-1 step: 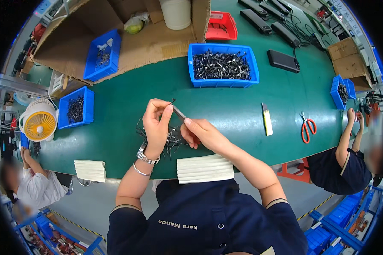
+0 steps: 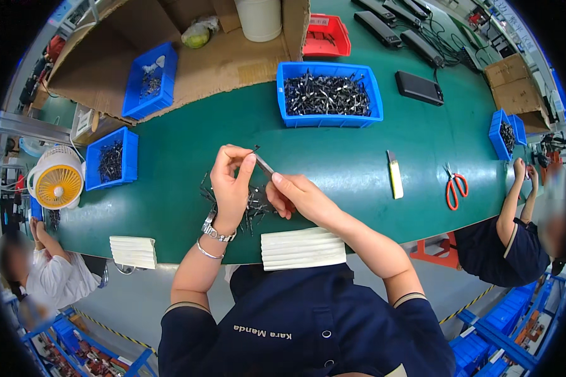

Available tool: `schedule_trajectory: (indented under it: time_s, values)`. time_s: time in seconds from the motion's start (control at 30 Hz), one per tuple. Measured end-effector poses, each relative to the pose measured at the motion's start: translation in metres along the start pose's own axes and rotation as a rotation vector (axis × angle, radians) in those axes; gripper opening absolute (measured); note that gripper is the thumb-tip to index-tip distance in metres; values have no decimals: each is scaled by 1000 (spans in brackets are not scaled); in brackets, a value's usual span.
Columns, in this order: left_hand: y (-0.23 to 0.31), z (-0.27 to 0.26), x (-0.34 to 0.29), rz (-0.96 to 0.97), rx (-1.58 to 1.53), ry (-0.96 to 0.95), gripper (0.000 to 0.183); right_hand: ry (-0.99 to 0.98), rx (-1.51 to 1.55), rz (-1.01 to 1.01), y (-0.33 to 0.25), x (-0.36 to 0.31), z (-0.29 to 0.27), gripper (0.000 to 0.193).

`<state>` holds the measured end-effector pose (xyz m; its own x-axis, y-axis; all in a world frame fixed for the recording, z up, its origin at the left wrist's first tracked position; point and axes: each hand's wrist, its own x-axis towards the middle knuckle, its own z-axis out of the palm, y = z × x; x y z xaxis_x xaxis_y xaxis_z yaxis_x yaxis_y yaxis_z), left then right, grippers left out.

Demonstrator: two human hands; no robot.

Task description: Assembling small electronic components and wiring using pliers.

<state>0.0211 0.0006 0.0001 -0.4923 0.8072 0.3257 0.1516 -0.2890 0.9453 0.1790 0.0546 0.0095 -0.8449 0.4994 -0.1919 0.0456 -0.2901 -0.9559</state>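
My left hand (image 2: 231, 179) pinches a small, thin black part (image 2: 256, 149) between thumb and forefinger above the green table. My right hand (image 2: 300, 196) grips metal tweezers (image 2: 265, 166), whose tips reach to the part at my left fingertips. Whether the tips grasp it is too small to tell. Beneath and between my hands lies a loose pile of small black parts (image 2: 255, 209), partly hidden by my left wrist. Farther off, a blue bin (image 2: 330, 122) holds many similar black pieces.
A yellow-handled knife (image 2: 395, 179) and red-handled pliers (image 2: 453, 188) lie to the right. White ribbed pads (image 2: 303, 250) line the near edge. A blue bin (image 2: 132, 164) and a fan (image 2: 58, 182) stand left, a cardboard box (image 2: 251, 76) behind. Co-workers sit at both sides.
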Motion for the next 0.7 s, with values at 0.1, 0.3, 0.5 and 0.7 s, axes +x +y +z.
schedule_trajectory:
  time_s: [0.1, 0.3, 0.5, 0.7]
  values:
    - [-2, 2, -3, -13, 24, 10, 8, -35, 8, 55, -2, -1, 0, 52]
    - [-3, 3, -2, -9, 120, 3, 10, 13, 52, 57, -1, -1, 1, 52]
    - [1, 5, 1, -274, -304, -125, 21, 14, 151, 80, -8, -2, 4, 50]
    - [-15, -5, 3, -316, -567, -254, 24, -106, 234, 159, -13, -5, 1, 52]
